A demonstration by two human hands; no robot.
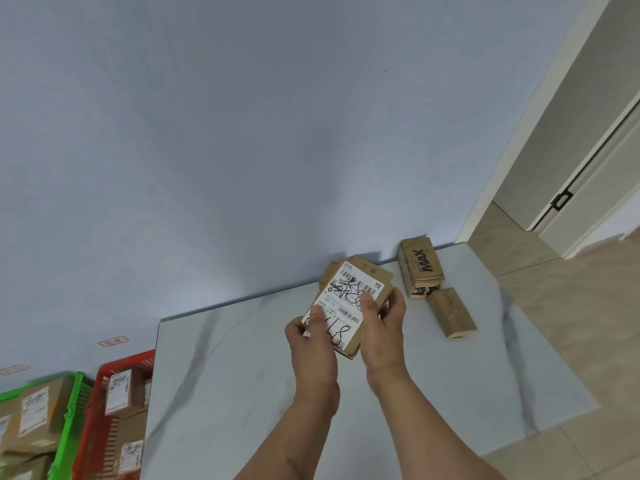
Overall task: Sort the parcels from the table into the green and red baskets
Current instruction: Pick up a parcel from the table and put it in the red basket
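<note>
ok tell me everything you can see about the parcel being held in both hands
The parcel is a flat brown cardboard box, tilted with its face toward the camera above the pale marbled table. A white shipping label with barcodes and black handwritten scrawl covers most of that face. The left hand grips its lower left edge, thumb on the label; the right hand holds its right side, thumb also on the label.

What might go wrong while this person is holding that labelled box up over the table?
The parcel is held only by both thumbs on its label, left hand and right hand at its lower end, so it could slip. The red basket and green basket stand side by side, so a wrong drop seems easy. The scribbled label may be misread.
</note>
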